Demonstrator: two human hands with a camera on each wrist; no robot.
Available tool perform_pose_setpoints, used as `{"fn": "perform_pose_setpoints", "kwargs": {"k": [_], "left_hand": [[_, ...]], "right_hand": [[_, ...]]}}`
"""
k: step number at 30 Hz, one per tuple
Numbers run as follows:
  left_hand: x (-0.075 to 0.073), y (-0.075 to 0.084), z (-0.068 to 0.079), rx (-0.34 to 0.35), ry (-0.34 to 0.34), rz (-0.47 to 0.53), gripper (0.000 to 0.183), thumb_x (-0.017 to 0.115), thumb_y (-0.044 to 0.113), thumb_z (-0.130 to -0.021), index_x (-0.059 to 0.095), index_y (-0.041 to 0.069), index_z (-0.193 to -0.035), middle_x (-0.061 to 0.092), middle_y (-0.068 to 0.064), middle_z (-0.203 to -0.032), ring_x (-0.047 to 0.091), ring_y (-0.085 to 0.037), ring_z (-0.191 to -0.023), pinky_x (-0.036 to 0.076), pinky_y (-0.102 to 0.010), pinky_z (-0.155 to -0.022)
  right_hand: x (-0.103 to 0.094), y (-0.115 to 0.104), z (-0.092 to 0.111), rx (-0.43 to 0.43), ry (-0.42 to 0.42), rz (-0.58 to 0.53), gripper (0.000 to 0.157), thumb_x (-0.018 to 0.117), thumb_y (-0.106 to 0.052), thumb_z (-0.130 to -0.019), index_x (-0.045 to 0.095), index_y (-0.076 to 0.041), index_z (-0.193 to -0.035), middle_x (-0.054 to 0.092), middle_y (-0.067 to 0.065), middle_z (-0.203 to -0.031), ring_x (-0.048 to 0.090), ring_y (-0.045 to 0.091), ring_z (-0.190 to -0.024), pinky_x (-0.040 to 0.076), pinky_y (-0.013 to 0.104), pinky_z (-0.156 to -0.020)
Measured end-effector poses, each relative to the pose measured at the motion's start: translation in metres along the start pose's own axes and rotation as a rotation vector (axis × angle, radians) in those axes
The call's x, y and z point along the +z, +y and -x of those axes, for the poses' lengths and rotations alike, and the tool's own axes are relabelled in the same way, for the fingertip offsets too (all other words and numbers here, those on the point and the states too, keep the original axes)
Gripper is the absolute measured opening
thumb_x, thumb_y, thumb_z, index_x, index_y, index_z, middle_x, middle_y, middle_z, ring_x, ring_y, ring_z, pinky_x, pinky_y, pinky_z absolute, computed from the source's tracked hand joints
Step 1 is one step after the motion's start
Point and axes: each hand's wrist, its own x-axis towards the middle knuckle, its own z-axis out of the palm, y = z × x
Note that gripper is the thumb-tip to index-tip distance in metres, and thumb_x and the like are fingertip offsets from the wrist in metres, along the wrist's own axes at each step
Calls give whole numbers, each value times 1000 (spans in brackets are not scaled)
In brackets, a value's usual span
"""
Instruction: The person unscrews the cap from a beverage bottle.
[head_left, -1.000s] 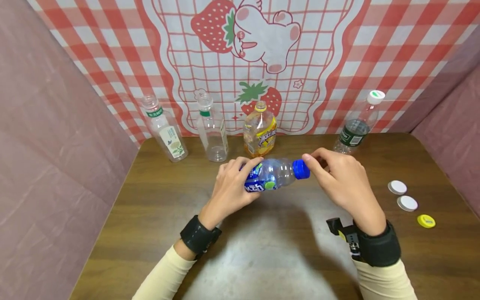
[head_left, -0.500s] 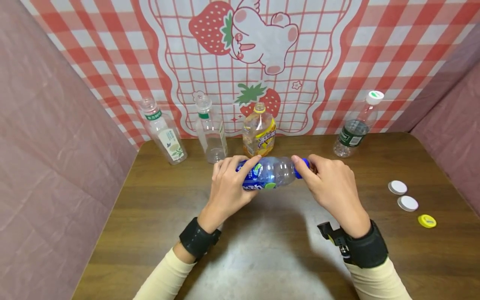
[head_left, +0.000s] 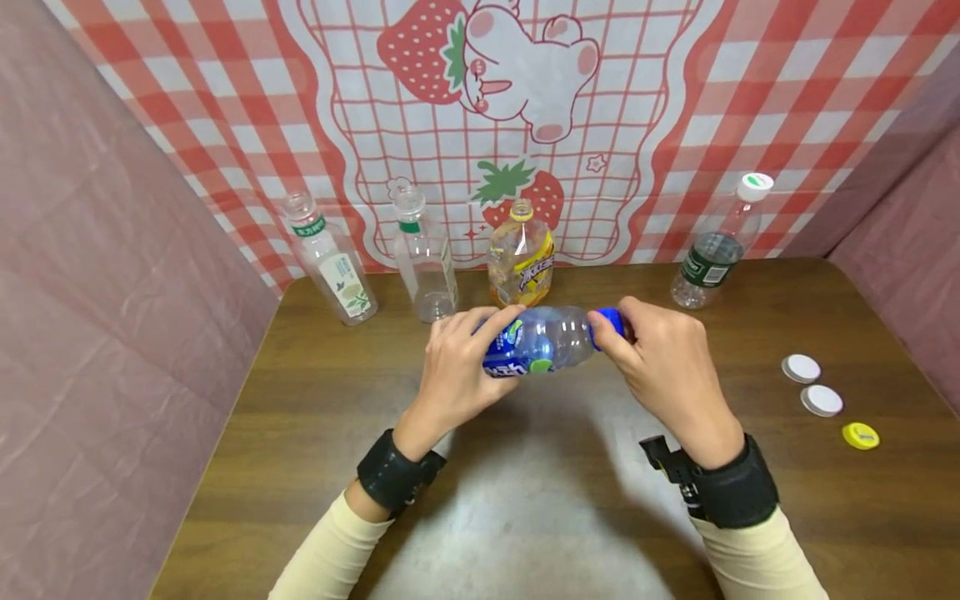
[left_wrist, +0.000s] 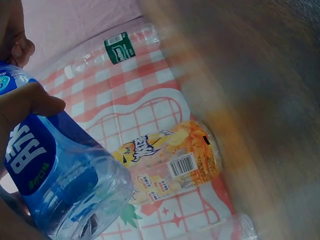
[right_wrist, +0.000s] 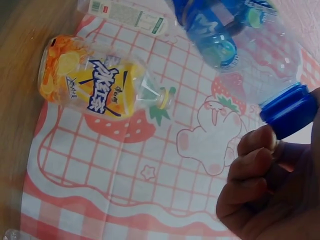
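A clear plastic bottle [head_left: 566,337] with a blue label lies sideways in the air above the table, its neck to the right. My left hand [head_left: 461,362] grips it round the labelled body; in the left wrist view the thumb [left_wrist: 42,100] lies across the blue label. At the neck, my right hand [head_left: 663,358] pinches the blue cap [head_left: 607,327] between thumb and fingers. The cap [right_wrist: 290,111] sits at the bottle's mouth in the right wrist view, with the other fingers [right_wrist: 250,172] curled below it.
Along the back stand two clear bottles [head_left: 333,262] [head_left: 427,258] and a yellow-labelled tea bottle [head_left: 522,258], all uncapped. A green-labelled bottle [head_left: 712,250] with a white cap stands back right. Two white caps [head_left: 801,368] [head_left: 822,400] and a yellow cap [head_left: 860,436] lie at the right.
My right hand has moved left onto the blue cap and now pinches it. My left hand keeps its grip on the bottle, which has risen slightly in the head view.
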Motion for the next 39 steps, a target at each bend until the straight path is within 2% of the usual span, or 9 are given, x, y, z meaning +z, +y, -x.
{"fn": "perform_pose_setpoints", "kwargs": {"k": [4, 7, 10, 13, 17, 21, 26, 33, 39], "left_hand": [[-4, -2, 0, -38, -118, 119, 86, 93, 33, -66, 58, 24, -144, 70, -4, -127, 67, -24, -113, 51, -48, -94], [-7, -6, -1, -72, -211, 212, 89, 93, 31, -64, 57, 25, -146, 70, -3, -129, 66, -22, -115, 53, -47, -94], [-10, -8, -2, -91, -245, 247, 90, 93, 31, -63, 57, 26, -145, 70, -2, -129, 66, -21, -114, 54, -47, -93], [-11, -9, -2, -90, -233, 225, 90, 93, 31, -63, 57, 27, -145, 69, -1, -128, 66, -20, -113, 54, -46, -93], [-10, -9, -1, -73, -197, 166, 90, 94, 32, -62, 58, 27, -145, 69, 0, -125, 65, -20, -112, 52, -46, -94], [-8, -8, -2, -49, -137, 85, 90, 95, 34, -62, 58, 28, -145, 69, -1, -122, 64, -21, -110, 51, -46, -93], [-7, -7, -2, -36, -80, 36, 90, 95, 35, -63, 58, 29, -144, 68, -1, -121, 64, -23, -109, 49, -47, -91], [-5, -8, -1, -25, -80, 3, 90, 95, 36, -63, 58, 30, -144, 68, -2, -120, 64, -23, -108, 50, -50, -93], [-5, -8, 0, -44, -76, 5, 90, 96, 35, -63, 58, 29, -144, 68, -2, -120, 64, -24, -109, 50, -50, -92]], "right_hand": [[-1, 2, 0, -61, -10, -27, 69, 35, -66, -104, 54, -6, -77, 43, 2, -62, 39, 14, -56, 28, 28, -52], [-3, 3, -1, -105, -41, -41, 64, 42, -65, -102, 55, -6, -83, 48, 3, -68, 43, 15, -61, 34, 29, -55], [-7, 2, -2, -117, -70, -39, 58, 51, -63, -101, 57, -6, -87, 52, 2, -72, 46, 14, -64, 37, 30, -56], [-9, 2, -1, -67, -81, -24, 61, 49, -67, -99, 60, -8, -91, 57, 1, -73, 50, 13, -64, 38, 30, -55], [-12, 0, 1, 60, -66, -4, 64, 40, -70, -101, 64, -12, -93, 62, 1, -69, 53, 13, -61, 36, 32, -53], [-16, -2, 1, 175, -75, 36, 56, 45, -63, -103, 63, -15, -81, 54, -1, -59, 48, 17, -54, 31, 33, -50], [-19, -6, 0, 271, -144, 69, 54, 49, -62, -101, 59, -18, -72, 49, -2, -55, 47, 18, -53, 29, 34, -50], [-20, -7, -1, 254, -181, 60, 46, 57, -55, -101, 60, -19, -72, 50, -3, -57, 46, 16, -54, 29, 32, -51], [-21, -6, -3, 206, -243, -9, 39, 60, -49, -101, 67, -12, -90, 62, -1, -68, 53, 13, -61, 36, 30, -54]]}}
